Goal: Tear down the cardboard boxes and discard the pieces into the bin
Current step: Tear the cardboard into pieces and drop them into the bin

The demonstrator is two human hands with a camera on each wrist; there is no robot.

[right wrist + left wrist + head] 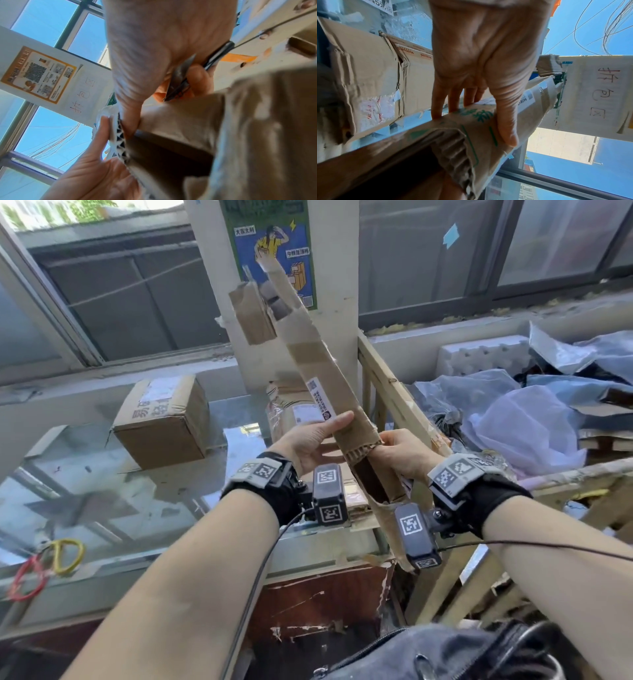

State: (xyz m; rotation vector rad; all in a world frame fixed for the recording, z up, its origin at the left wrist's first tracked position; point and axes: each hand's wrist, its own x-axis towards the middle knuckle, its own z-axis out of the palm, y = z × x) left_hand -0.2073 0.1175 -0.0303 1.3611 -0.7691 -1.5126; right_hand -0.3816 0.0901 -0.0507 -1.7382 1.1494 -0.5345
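Between the two hands, raised over the glass counter (102, 484), a long torn strip (329, 381) of cardboard slants up and away toward the pillar (212, 268), a taped flap dangling off its far end. Its near end, ragged and showing the corrugation, sits right at the fingers. The left hand (308, 440) lies palm-up along the strip's left face; the left wrist view shows the thumb (506, 121) pressed on one side and the fingers behind, so it pinches the board. The right hand (400, 453) grips the near end from the right, thumb against the fluted edge. In the right wrist view its curled fingers also clamp a dark, slim blade-like tool (181, 81); what it is cannot be told.

The step in hand looks like breaking this strip down or carrying it over. To do it well, the hands should stay close together at the tear line and pull in opposite directions along the flutes, keeping the tool's edge turned away from the left palm. Both forearms are raised and converge, wrists bent slightly back.

Just to the right stands the wooden-framed bin (387, 385), holding plastic bags and foam. Two intact boxes (161, 422) wait on the counter; red and yellow loops (65, 556) lie at its near edge.
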